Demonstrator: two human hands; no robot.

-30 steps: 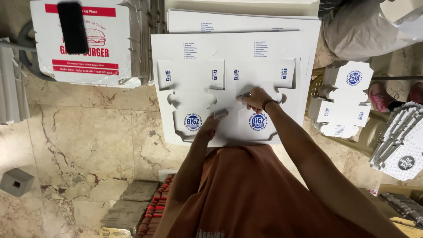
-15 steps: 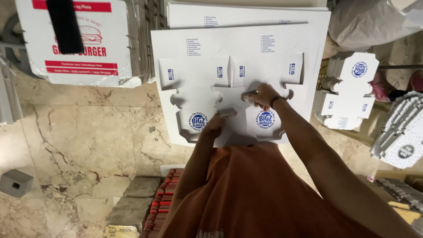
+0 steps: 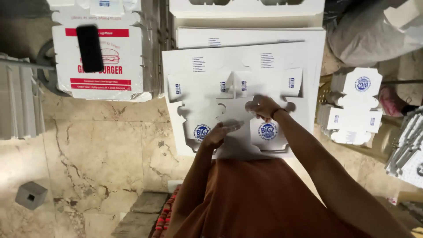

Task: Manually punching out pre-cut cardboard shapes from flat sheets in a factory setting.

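A large white die-cut cardboard sheet [image 3: 207, 61] with two blue round logos lies on a stack of similar sheets. My left hand [image 3: 222, 132] rests flat on the sheet between the two logos, fingers spread. Up at the notch near the sheet's middle, my right hand [image 3: 263, 107] pinches the cardboard's cut edge with bent fingers. Both arms reach forward over my rust-brown clothing [image 3: 264, 202].
A white and red printed box [image 3: 128, 53] with a black phone [image 3: 89, 47] on it sits at the upper left. Cut-out box blanks [image 3: 357, 105] are stacked at the right, and more blanks [image 3: 407, 150] lean at the far right. A small grey cube [image 3: 31, 195] lies on the marble floor [image 3: 97, 150].
The view has shifted, so the sheet sits lower in the frame. My right hand has closed tighter on the notch edge; my left hand stays flat on the sheet.
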